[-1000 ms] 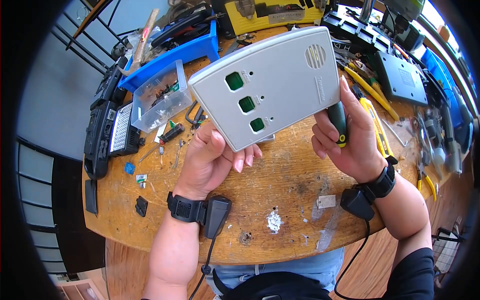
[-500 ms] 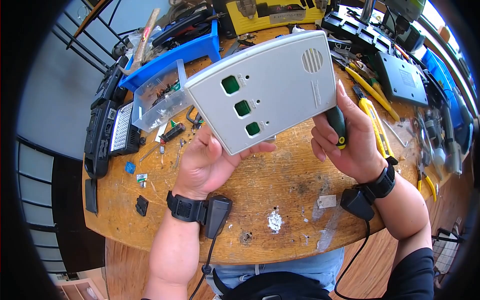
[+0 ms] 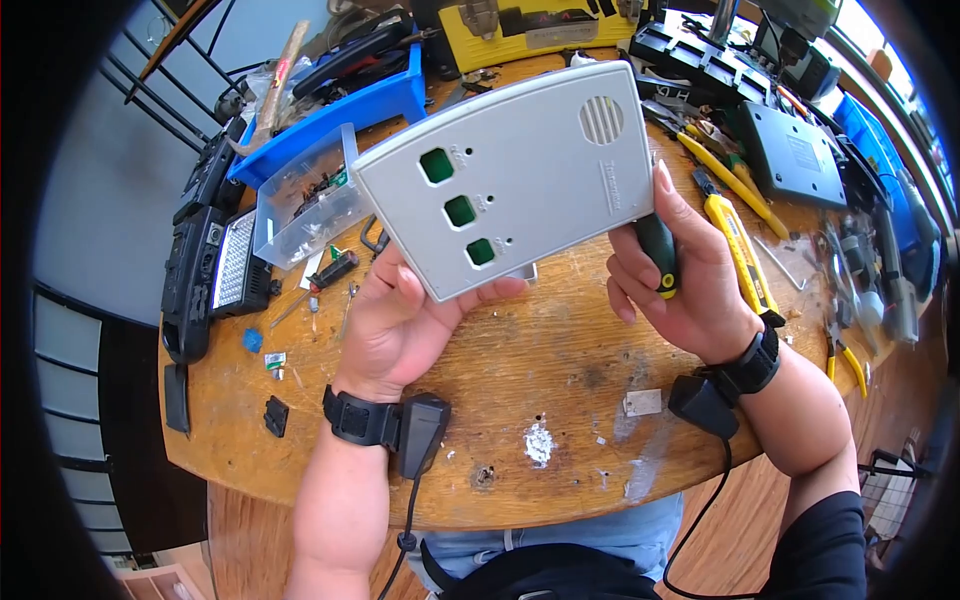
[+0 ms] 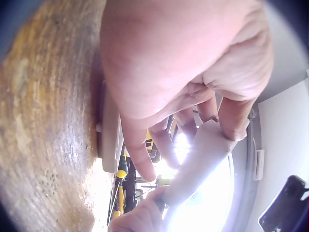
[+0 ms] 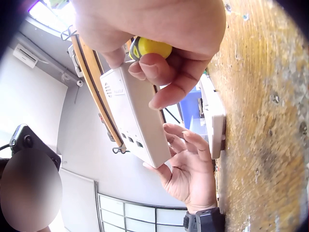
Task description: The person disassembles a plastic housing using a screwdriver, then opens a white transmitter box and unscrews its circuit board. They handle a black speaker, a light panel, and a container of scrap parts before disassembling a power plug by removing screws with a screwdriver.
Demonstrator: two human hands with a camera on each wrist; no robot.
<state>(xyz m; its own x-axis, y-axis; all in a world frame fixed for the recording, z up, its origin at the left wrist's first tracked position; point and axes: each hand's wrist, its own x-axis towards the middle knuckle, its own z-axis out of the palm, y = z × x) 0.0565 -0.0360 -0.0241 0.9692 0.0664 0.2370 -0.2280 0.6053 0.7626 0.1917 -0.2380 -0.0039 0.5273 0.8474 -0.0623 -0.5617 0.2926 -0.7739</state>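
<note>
One pale casing (image 3: 530,170) tilts above the workbench (image 3: 560,360): your left hand (image 3: 385,335) pinches its lower corner, your right hand (image 3: 702,292) clasps a green-handled tool (image 3: 656,252) (one digit at the casing's edge). You seem to be inspecting; turning it would call for steady support.

Matt plastic casing (image 3: 530,170); worn, scratched wood tabletop w/ semi-gloss finish (image 3: 400,440).

The grey case (image 3: 530,185) has moved slightly toward nine o'clock above the bench (image 3: 560,350), its round grille (image 3: 602,120) a little lower. The left hand's (image 3: 390,330) fingers (image 3: 500,288), earlier bent below the lower edge, now reach straighter toward three o'clock. The right hand (image 3: 690,275) and green handle (image 3: 657,255) have shifted slightly toward nine.
</note>
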